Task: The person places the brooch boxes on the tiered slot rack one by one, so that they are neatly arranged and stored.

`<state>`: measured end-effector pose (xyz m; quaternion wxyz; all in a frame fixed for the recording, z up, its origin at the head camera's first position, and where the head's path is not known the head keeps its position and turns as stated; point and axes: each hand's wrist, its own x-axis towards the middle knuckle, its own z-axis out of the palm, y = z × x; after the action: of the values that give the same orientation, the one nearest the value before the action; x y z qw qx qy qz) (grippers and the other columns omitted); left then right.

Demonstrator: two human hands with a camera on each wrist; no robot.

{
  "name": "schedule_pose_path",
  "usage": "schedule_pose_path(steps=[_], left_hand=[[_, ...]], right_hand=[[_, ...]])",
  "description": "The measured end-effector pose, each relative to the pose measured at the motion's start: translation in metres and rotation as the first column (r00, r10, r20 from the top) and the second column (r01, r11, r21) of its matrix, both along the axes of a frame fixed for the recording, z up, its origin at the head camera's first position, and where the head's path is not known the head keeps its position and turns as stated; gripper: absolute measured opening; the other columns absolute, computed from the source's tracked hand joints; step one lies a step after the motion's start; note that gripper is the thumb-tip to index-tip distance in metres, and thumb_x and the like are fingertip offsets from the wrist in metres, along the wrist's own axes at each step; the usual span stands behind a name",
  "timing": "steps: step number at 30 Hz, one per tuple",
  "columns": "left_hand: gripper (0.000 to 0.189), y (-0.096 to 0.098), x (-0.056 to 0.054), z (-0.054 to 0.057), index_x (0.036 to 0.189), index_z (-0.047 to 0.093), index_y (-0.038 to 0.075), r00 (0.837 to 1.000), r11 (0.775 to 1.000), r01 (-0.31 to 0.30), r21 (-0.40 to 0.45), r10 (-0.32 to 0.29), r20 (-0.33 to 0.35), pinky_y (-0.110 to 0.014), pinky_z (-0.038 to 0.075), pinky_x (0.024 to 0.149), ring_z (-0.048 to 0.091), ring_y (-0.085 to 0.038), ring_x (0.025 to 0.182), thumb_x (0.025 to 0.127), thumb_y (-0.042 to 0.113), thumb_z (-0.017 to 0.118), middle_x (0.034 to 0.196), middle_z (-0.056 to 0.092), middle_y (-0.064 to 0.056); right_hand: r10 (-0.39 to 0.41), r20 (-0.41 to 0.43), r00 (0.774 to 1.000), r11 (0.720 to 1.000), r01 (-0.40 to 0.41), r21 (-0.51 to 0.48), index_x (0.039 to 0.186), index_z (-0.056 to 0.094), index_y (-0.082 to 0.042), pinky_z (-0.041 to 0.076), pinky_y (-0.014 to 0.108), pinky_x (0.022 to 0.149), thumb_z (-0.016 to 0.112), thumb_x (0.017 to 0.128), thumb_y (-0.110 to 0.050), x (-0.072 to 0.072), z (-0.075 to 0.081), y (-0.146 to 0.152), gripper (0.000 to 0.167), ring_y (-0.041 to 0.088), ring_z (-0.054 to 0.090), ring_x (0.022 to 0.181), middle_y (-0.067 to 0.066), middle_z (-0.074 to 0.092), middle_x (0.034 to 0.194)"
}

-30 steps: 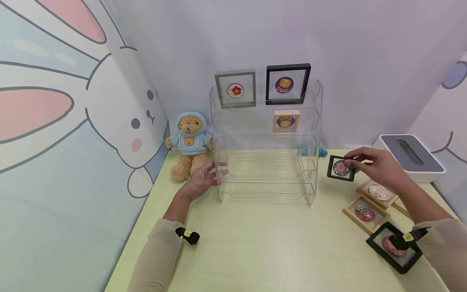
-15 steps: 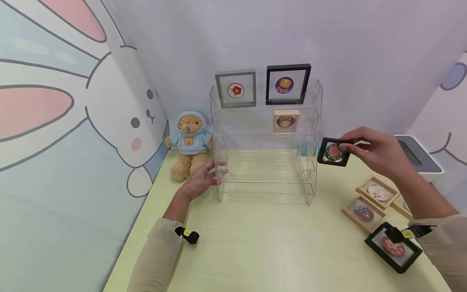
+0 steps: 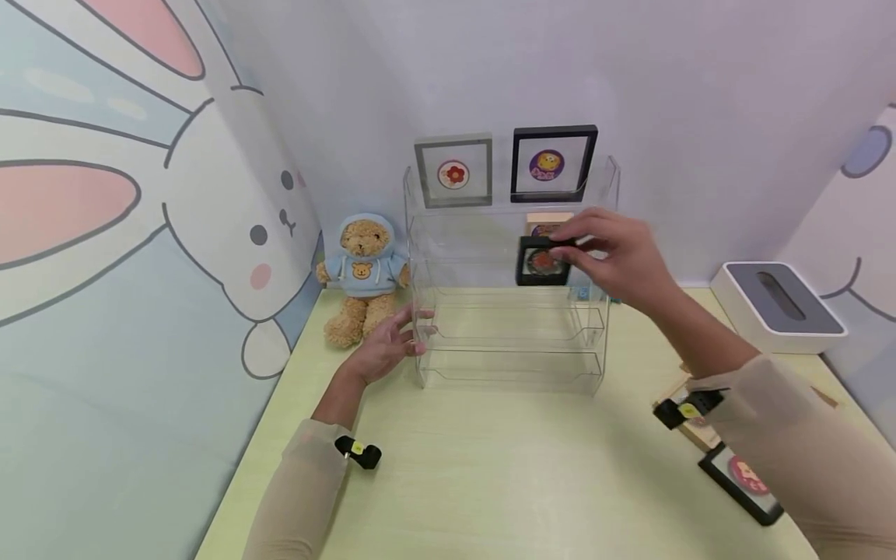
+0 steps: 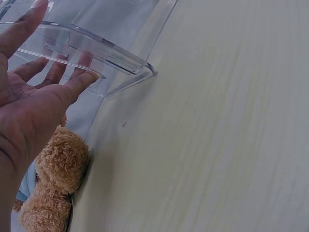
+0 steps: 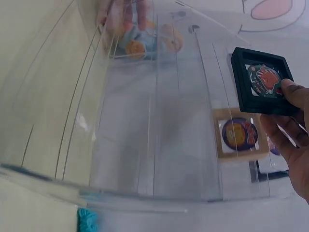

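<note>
Nearby, teddy [image 3: 362, 271] beside clear rack [image 3: 483, 350]; held black frame [image 3: 540, 266] part-hides wooden frame [image 3: 540, 219].

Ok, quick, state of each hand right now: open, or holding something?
Left hand: open, touching the left side of the clear rack.
Right hand: closed, holding the small black frame.

The left sleeve [image 3: 297, 490] is long, plain and pale beige, softly creased; the right sleeve [image 3: 791, 443] matches in colour. Near the left cuff [image 3: 327, 429] sits a small black left wrist camera [image 3: 368, 457], rounded at one end, with a yellow label [image 3: 358, 448]. The right wrist camera [image 3: 670, 414], also black, bears a yellow tag [image 3: 689, 410].
</note>
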<state>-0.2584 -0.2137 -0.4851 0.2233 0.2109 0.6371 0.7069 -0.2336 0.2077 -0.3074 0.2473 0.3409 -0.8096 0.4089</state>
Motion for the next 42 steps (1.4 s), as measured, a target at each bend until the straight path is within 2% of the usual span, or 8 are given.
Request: schedule_pose_path(steps=[4,9,13,16,26,32,38,42], left_hand=[[0.085,-0.001,0.000,0.000,0.173,0.032,0.012,1.000,1.000,-0.007,0.000,0.007,0.006,-0.031,0.055,0.107,0.036,-0.047,0.163,0.102,0.008,0.079,0.179,0.020,-0.029],[0.082,-0.001,0.000,-0.001,0.172,0.035,0.013,1.000,1.000,-0.010,-0.003,0.010,-0.005,-0.032,0.054,0.107,0.038,-0.046,0.161,0.102,0.009,0.079,0.177,0.026,-0.026],[0.084,-0.001,0.000,0.000,0.173,0.030,0.010,1.000,1.000,-0.008,-0.006,0.008,-0.015,-0.033,0.054,0.107,0.039,-0.046,0.161,0.103,0.008,0.077,0.176,0.031,-0.021],[0.087,0.001,0.000,0.001,0.175,0.024,0.004,1.000,1.000,-0.010,-0.009,0.009,-0.015,-0.033,0.055,0.106,0.041,-0.045,0.160,0.104,0.002,0.074,0.176,0.032,-0.021],[0.088,0.000,-0.001,-0.001,0.176,0.016,0.001,1.000,1.000,-0.013,-0.024,0.012,-0.022,-0.031,0.055,0.105,0.041,-0.043,0.160,0.105,-0.005,0.067,0.175,0.033,-0.020],[0.091,-0.001,-0.001,-0.001,0.176,0.017,0.002,1.000,1.000,-0.016,-0.021,0.016,-0.012,-0.031,0.055,0.105,0.041,-0.044,0.161,0.104,0.001,0.073,0.176,0.031,-0.022],[0.096,-0.001,0.000,-0.001,0.176,0.017,0.003,1.000,1.000,-0.022,-0.012,0.022,-0.001,-0.032,0.055,0.106,0.046,-0.036,0.157,0.102,0.005,0.077,0.173,0.037,-0.014],[0.097,0.000,-0.001,-0.002,0.176,0.017,0.004,1.000,1.000,-0.023,-0.009,0.023,0.004,-0.032,0.055,0.107,0.043,-0.039,0.160,0.102,0.006,0.079,0.175,0.036,-0.017]], right_hand=[[0.035,-0.036,0.999,0.999,-0.035,-0.001,0.111,0.084,-0.001,0.058,0.011,0.086,0.081,0.092,0.015,-0.013,0.003,-0.035,0.025,0.010,0.075,0.105,0.013,0.079,0.115],[-0.014,-0.113,0.994,1.000,0.016,0.014,0.110,0.083,-0.001,0.061,0.016,0.085,0.081,0.094,0.010,-0.029,0.001,-0.069,0.020,0.029,0.078,0.103,0.014,0.078,0.112],[-0.083,-0.184,0.979,0.996,0.087,0.014,0.112,0.083,0.000,0.065,0.038,0.087,0.078,0.098,0.009,-0.040,-0.001,-0.088,0.018,0.032,0.078,0.104,0.016,0.077,0.115],[-0.123,-0.204,0.971,0.992,0.129,0.015,0.114,0.082,0.000,0.065,0.046,0.088,0.076,0.100,0.007,-0.046,-0.002,-0.097,0.017,0.033,0.077,0.105,0.017,0.076,0.118],[-0.143,-0.148,0.979,0.979,0.163,0.126,0.117,0.081,-0.003,0.061,0.050,0.091,0.075,0.104,-0.002,-0.058,-0.007,-0.115,0.015,0.036,0.075,0.109,0.016,0.075,0.120],[-0.154,-0.094,0.984,0.975,0.167,0.149,0.122,0.080,-0.004,0.061,0.051,0.096,0.074,0.104,-0.001,-0.060,-0.012,-0.121,0.019,0.037,0.074,0.113,0.017,0.075,0.123],[-0.161,-0.103,0.982,0.966,0.178,0.189,0.126,0.079,-0.004,0.061,0.050,0.096,0.074,0.105,-0.003,-0.060,-0.009,-0.123,0.022,0.037,0.074,0.117,0.016,0.075,0.128],[-0.156,-0.117,0.981,0.966,0.177,0.191,0.131,0.078,-0.004,0.061,0.051,0.096,0.077,0.103,-0.004,-0.058,-0.005,-0.122,0.028,0.038,0.073,0.119,0.018,0.074,0.131]])
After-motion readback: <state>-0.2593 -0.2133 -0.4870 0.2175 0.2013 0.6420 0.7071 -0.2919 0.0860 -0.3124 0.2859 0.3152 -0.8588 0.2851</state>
